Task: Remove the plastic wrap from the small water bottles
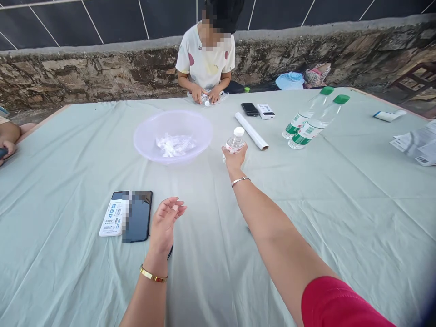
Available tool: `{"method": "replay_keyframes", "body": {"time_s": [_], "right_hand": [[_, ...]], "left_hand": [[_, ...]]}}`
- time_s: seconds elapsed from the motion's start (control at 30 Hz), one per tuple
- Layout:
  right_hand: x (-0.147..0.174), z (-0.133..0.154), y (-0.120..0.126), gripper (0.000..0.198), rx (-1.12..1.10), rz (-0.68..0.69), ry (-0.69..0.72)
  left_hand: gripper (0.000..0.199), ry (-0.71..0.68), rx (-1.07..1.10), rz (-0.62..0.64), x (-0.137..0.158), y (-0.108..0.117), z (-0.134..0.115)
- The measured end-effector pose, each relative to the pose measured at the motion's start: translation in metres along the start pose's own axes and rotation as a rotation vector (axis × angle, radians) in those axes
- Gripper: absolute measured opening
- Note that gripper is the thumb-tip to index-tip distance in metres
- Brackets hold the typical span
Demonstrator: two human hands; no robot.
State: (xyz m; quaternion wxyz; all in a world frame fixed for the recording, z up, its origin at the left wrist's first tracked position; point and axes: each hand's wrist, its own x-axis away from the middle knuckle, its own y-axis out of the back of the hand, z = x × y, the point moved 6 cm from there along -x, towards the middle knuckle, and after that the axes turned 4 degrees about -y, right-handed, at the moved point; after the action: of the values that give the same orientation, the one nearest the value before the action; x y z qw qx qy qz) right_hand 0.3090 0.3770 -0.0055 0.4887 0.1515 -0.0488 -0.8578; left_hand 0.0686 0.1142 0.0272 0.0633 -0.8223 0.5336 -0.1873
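Observation:
My right hand (235,156) reaches out over the table, fingers wrapped round a small clear water bottle (235,143) with a white cap. The bottle stands upright, and its lower part is partly hidden by my hand. Nearer to me, my left hand (166,218) is raised with fingers apart and slightly curled, holding nothing. Just left of it lie a black phone (141,222) and a white power bank (111,218), side by side. Beyond both hands sits a pale purple basin (143,141) with crumpled clear plastic (175,144) in it.
A roll of film (252,131) lies behind the bottle. Two green-capped bottles (311,127) stand to the right; a tube (388,116) and papers (417,143) lie farther right. Across the tablecloth (211,272) a person (207,63) handles clear plastic, near another phone (250,109) and power bank (265,111).

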Motion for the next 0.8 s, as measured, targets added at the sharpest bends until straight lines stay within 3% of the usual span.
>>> {"method": "replay_keyframes", "body": {"time_s": [0.07,0.17,0.3,0.43,0.5,0.6,0.8], "right_hand": [[0.017,-0.001,0.009,0.085,0.038,-0.02,-0.072],[0.077,0.002,0.033,0.076,0.053,0.03,-0.089],[0.192,0.005,0.066,0.057,0.095,0.289,0.079],[0.273,0.011,0.097,0.044,0.166,0.545,0.294],[0.287,0.015,0.109,0.042,0.198,0.632,0.369],[0.281,0.015,0.13,0.043,0.335,0.571,0.394],[0.266,0.004,0.149,0.036,0.643,0.498,0.388]], "left_hand": [[0.035,0.009,-0.002,0.001,0.004,-0.002,0.007],[0.036,0.047,-0.019,0.019,0.011,-0.01,0.031],[0.026,0.045,-0.143,0.043,0.027,-0.022,0.074],[0.012,-0.216,-0.495,0.093,0.045,-0.029,0.088],[0.012,-0.363,-0.694,0.148,0.051,-0.035,0.088],[0.015,-0.497,-0.891,0.212,0.056,-0.042,0.087],[0.017,-0.535,-0.983,0.226,0.056,-0.047,0.085]]}}
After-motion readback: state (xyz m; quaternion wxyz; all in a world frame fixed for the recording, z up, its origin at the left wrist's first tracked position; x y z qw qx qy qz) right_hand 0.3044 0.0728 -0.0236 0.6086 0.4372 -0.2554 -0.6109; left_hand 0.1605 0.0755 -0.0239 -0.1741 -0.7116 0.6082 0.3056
